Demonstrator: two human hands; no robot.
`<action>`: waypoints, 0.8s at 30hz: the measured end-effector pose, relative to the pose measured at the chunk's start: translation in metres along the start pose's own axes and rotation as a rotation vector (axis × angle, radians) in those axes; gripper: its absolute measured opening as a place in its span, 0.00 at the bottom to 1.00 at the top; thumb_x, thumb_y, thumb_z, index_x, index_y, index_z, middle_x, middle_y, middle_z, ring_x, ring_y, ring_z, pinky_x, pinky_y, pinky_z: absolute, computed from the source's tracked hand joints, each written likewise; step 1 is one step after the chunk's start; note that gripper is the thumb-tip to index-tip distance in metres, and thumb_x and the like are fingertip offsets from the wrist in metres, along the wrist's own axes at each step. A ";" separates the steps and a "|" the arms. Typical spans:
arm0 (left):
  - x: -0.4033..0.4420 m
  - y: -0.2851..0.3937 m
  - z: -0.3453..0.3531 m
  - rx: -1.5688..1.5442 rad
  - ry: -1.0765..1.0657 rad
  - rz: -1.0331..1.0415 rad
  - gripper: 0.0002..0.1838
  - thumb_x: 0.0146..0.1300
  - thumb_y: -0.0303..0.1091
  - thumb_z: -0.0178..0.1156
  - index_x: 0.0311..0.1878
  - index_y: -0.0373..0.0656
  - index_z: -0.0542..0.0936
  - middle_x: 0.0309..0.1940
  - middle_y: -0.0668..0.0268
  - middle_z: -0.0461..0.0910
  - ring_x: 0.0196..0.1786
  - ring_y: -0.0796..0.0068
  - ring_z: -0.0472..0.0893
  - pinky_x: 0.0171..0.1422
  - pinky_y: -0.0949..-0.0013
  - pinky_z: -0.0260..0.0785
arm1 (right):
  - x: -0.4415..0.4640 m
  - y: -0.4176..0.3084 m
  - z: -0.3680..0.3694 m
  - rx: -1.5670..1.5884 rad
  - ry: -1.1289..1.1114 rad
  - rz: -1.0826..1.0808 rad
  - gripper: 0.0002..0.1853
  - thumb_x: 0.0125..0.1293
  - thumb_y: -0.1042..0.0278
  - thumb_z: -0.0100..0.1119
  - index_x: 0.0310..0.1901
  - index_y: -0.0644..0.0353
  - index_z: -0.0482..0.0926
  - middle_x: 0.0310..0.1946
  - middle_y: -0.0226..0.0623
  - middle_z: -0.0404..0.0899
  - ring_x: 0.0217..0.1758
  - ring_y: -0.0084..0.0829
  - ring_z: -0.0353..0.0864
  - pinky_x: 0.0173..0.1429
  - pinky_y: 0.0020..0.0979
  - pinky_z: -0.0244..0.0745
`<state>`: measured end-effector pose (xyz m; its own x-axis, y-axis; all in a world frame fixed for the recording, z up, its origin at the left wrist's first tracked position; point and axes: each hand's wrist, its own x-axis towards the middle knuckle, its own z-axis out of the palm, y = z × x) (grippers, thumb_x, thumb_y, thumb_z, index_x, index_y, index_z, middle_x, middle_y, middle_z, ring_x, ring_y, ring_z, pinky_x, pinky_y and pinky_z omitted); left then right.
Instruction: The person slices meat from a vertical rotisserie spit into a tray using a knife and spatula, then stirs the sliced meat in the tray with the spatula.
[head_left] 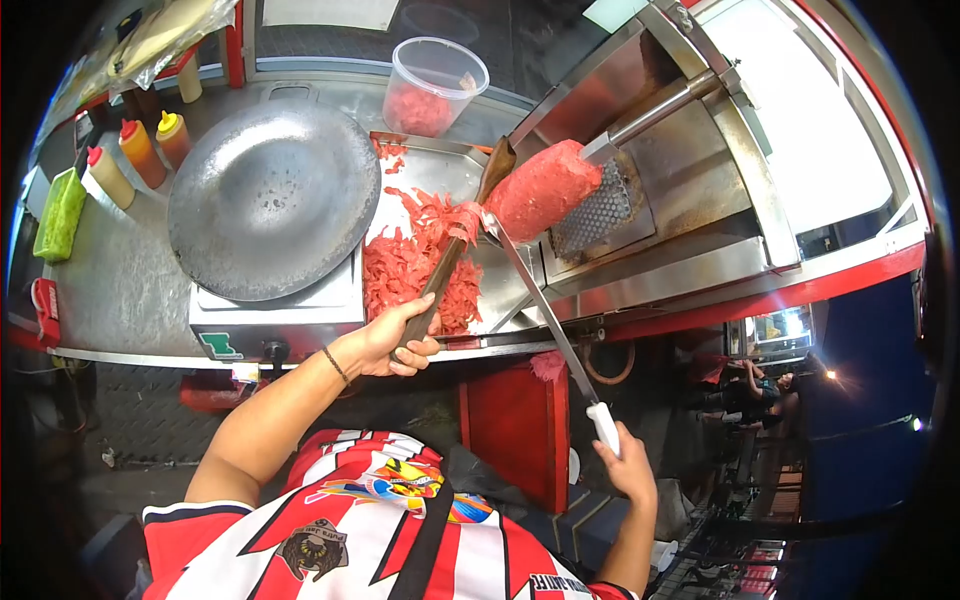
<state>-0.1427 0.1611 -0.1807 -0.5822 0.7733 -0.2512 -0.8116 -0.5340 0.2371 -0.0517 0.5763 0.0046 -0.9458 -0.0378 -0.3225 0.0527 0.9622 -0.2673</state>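
Across a food stall from nine to twelve o'clock, one steel counter (120, 285), with one grill housing (690, 175) toward two. At ten, one broad dark pan (275, 185). At eleven, one steel tray (430, 157) under red meat shavings (415, 275): looks soft, limp and light, too many to count. At one, one meat cone (540, 190) on one metal spit (658, 112): seems heavy, moist, slippery-skinned; best held by the spit. At twelve, one clear tub (432, 72). From centre toward five, one knife (549, 316), stiff, safe only by its white handle (604, 430), wrapped there by the right hand (628, 467). From eight toward twelve, one wooden tool (445, 268), probably light and rigid, clasped by the left hand (390, 340). At ten, three capped squeeze bottles (142, 155).
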 end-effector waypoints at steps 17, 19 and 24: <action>0.027 -0.087 0.027 0.762 0.305 0.259 0.24 0.80 0.56 0.50 0.46 0.42 0.61 0.20 0.67 0.69 0.16 0.72 0.74 0.18 0.68 0.69 | 0.190 -0.134 0.123 0.533 0.520 -0.323 0.13 0.75 0.65 0.60 0.48 0.67 0.73 0.28 0.44 0.80 0.29 0.41 0.80 0.36 0.44 0.74; 0.025 -0.079 0.032 0.748 0.299 0.264 0.24 0.80 0.56 0.51 0.48 0.41 0.62 0.20 0.67 0.69 0.17 0.72 0.74 0.18 0.68 0.69 | 0.192 -0.116 0.149 0.539 0.466 -0.226 0.13 0.75 0.65 0.60 0.50 0.67 0.73 0.31 0.47 0.82 0.32 0.43 0.83 0.39 0.43 0.75; 0.031 -0.066 0.032 0.778 0.292 0.314 0.29 0.79 0.55 0.51 0.64 0.37 0.61 0.21 0.68 0.69 0.19 0.75 0.75 0.19 0.67 0.71 | 0.177 -0.078 0.196 0.699 0.361 -0.239 0.13 0.74 0.67 0.62 0.51 0.67 0.73 0.31 0.47 0.82 0.31 0.40 0.81 0.40 0.39 0.76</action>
<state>-0.1054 0.2314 -0.1738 -0.8478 0.4553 -0.2720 -0.4113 -0.2407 0.8791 -0.1604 0.4417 -0.2100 -0.9953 -0.0168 0.0948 -0.0887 0.5447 -0.8339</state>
